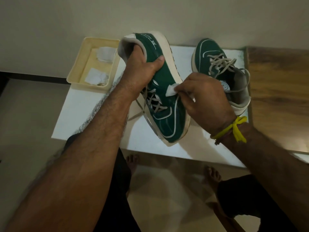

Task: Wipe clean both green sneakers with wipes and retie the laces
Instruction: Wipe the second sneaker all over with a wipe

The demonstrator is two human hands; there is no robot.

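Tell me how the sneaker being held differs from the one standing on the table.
The held sneaker is tilted on its side in the left hand, toe towards the person; the other sneaker rests flat, toe pointing away. The right hand presses a wipe to the held one; the other goes untouched. Both are green with loose grey laces.

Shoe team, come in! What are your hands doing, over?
Left hand inside held sneaker. Right hand rubbing wipe on its side. Other sneaker waiting, laces loose. Nothing blocking.

L hand (142,64) grips sneaker (164,104); R hand (205,97) presses wipe (170,90) on it.
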